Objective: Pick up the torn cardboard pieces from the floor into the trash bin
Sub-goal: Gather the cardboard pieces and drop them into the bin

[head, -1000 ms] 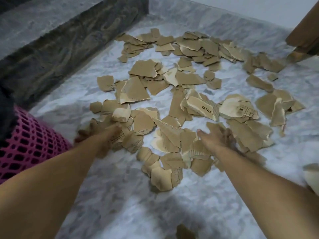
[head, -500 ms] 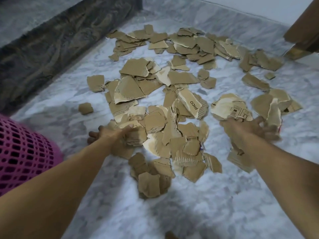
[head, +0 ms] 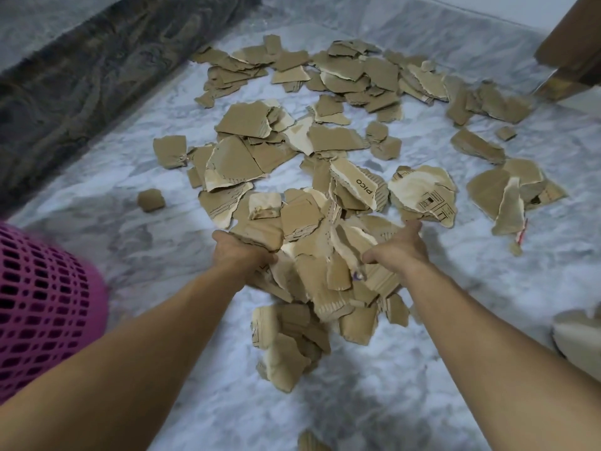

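Bare marble floor (head: 406,385) around cardboard heap (head: 318,265)

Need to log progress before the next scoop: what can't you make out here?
Head view only:
- Pink mesh bin: cut by left edge; inside unseen.
- Left hand and right hand fingers: buried in the cardboard bundle.
- Falling pieces: motion-blurred.
- Pale object: cropped at right edge.

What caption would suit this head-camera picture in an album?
Both hands, left hand and right hand, scoop a heap of torn cardboard pieces off the marble floor, beside a pink mesh trash bin.
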Tool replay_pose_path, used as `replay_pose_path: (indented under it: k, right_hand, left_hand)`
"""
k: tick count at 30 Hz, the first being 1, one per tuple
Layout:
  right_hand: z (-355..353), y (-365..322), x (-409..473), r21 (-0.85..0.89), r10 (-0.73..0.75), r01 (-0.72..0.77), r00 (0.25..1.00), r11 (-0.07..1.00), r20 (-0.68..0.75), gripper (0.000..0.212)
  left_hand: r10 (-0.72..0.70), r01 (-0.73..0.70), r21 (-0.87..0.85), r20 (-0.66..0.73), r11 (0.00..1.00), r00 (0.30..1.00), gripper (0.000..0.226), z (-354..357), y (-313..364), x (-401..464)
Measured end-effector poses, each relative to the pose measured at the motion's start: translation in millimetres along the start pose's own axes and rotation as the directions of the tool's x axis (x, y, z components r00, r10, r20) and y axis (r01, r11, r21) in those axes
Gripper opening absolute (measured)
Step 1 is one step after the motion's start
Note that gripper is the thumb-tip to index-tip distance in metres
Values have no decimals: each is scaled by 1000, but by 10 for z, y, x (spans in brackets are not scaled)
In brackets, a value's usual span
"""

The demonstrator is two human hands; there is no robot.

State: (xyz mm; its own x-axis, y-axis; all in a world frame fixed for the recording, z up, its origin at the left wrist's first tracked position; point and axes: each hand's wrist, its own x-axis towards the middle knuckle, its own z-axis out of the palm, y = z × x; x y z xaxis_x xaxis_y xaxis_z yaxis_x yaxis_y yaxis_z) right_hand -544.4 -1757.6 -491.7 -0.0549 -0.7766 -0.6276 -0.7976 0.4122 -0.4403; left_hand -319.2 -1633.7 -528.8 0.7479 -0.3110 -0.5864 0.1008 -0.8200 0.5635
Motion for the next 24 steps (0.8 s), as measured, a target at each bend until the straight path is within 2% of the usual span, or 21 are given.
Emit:
replay_pose_path:
  k: [5, 8, 11, 13, 15, 17, 19, 20, 24]
  right_hand:
    - [58, -100, -79, 66, 20, -31, 988, 997, 156, 113]
    - [103, -121, -78, 124, -27, 1, 978, 992, 208, 125]
    - [93, -164, -140, 178, -48, 1, 963, 984, 264, 122]
    - [47, -211, -197, 238, -3, -99, 918, 966, 397, 131]
    - [-40, -255, -225, 313, 14, -222, 835, 923, 551, 120]
    - [-154, -250, -196, 378, -24, -283, 773, 882, 634, 112]
    - [-250, -243, -182, 421, -53, -287, 771, 860, 635, 115]
    - [-242, -251, -138, 428, -38, -271, 808, 862, 588, 110]
    - [-48, -284, -159, 335, -66, -23, 966, 942, 250, 57]
  left_hand:
    - [13, 31, -255, 166, 966, 986, 77, -71, 35, -112]
    - [5, 70, -338, 216, 939, 976, 89, -106, 35, -190]
    - [-14, 90, -350, 214, 932, 977, 76, -134, 33, -260]
    - [-14, 92, -348, 222, 933, 975, 77, -135, 12, -265]
    - [-14, 96, -350, 231, 932, 973, 84, -138, -7, -238]
    - [-8, 99, -374, 239, 922, 971, 87, -151, 7, -231]
    - [-6, 109, -423, 239, 900, 971, 85, -144, 32, -233]
    - [-6, 116, -434, 247, 893, 969, 86, -138, 34, -226]
    - [4, 105, -416, 253, 904, 968, 97, -122, 36, -257]
